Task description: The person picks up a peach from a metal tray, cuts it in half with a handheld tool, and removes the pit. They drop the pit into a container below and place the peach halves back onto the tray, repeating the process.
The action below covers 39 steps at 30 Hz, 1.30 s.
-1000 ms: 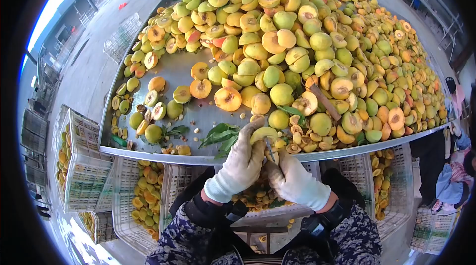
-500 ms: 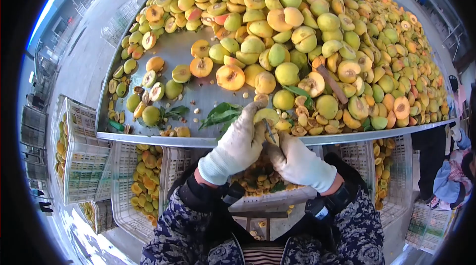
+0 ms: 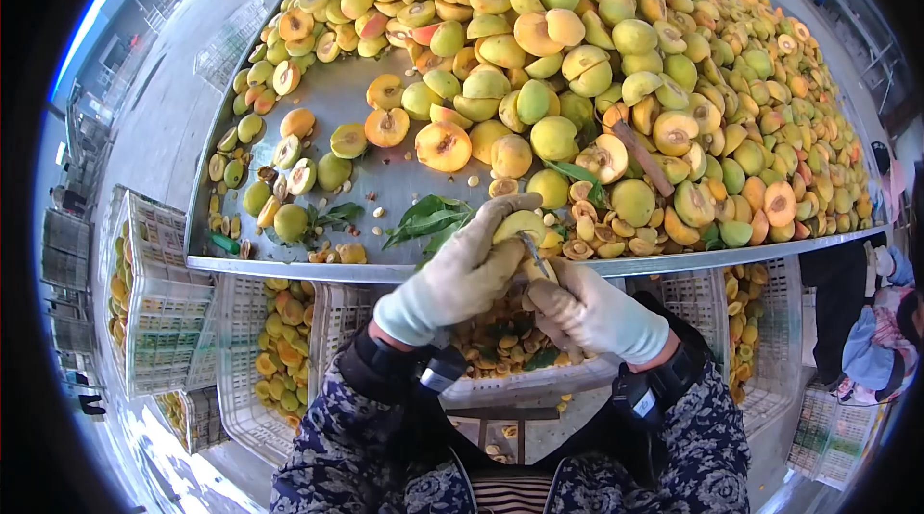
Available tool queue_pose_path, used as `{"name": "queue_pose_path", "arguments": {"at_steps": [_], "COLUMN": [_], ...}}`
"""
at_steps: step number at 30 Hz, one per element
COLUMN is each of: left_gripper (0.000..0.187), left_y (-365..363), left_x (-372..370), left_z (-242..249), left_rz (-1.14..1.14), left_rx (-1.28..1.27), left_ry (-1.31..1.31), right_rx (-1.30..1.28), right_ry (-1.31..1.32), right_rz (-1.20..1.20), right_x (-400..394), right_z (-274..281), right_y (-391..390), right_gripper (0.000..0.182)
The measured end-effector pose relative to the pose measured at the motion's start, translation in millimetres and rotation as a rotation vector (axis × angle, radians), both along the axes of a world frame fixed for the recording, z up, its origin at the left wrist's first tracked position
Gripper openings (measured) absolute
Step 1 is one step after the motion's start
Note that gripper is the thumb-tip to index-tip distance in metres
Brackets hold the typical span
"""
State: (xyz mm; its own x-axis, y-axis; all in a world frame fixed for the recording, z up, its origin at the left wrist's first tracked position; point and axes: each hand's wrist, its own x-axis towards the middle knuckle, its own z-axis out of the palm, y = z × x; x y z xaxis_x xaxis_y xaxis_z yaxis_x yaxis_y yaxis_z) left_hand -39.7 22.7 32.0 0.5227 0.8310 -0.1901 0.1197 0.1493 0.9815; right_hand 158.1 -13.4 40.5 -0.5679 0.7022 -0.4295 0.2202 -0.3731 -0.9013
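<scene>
In my gloved left hand [image 3: 457, 273] I grip a yellow-green peach half [image 3: 521, 223] between thumb and fingers, just over the table's front edge. My right hand [image 3: 599, 310], gloved too, is wrapped round the pale handle of a pitting knife [image 3: 532, 250], whose thin metal blade reaches into the cut side of the peach half. Below both hands sits a white crate [image 3: 539, 381] with cut pieces and leaves in it. Green leaves [image 3: 430, 220] lie on the metal table beside my left hand.
A big heap of halved and whole peaches [image 3: 616, 62] covers most of the metal table [image 3: 332, 271]. A brown stick [image 3: 643, 158] lies among them. White crates of peaches [image 3: 236, 341] stand below on the left. Another person [image 3: 876, 341] is at the far right.
Both hands have come slightly lower, and the right has moved a little to the right. The knife blade still meets the peach half, now turned slightly.
</scene>
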Motion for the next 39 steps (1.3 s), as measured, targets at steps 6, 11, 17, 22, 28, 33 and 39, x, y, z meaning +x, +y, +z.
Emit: {"name": "queue_pose_path", "arguments": {"at_steps": [6, 11, 17, 22, 28, 33, 39], "left_gripper": [0.044, 0.044, 0.044, 0.058, 0.059, 0.034, 0.029], "left_y": [-14.0, -16.1, -30.6, -42.7, -90.1, -138.8, -58.1], "left_x": [13.0, 15.8, 24.8, 29.8, -31.9, -178.9, -250.1], "left_z": [-11.0, -0.5, 4.8, 15.0, 25.6, 5.1, -0.3], "left_rz": [0.125, 0.137, 0.163, 0.204, 0.646, 1.041, 1.015], "left_rx": [0.387, 0.286, 0.153, 0.091, 0.029, 0.471, 0.607], "left_ry": [0.037, -0.071, -0.337, -0.494, -0.507, 0.285, 0.835], "right_rx": [0.703, -0.323, -0.603, -0.714, 0.047, 0.498, 0.499], "right_ry": [-0.061, 0.31, 0.619, 1.095, 0.029, -0.812, -0.809], "right_rz": [-0.149, -0.048, -0.191, -0.091, -0.126, 0.014, -0.134], "right_x": [-1.2, 12.3, 7.9, 0.0, 26.1, 16.7, 8.7], "right_z": [-21.9, 5.1, 18.6, 11.1, -56.1, -69.1, -88.8], "right_y": [-11.6, -8.5, -36.1, -51.4, -95.6, -104.7, -107.5], "right_gripper": [0.037, 0.054, 0.047, 0.036, 0.037, 0.031, 0.039]}}
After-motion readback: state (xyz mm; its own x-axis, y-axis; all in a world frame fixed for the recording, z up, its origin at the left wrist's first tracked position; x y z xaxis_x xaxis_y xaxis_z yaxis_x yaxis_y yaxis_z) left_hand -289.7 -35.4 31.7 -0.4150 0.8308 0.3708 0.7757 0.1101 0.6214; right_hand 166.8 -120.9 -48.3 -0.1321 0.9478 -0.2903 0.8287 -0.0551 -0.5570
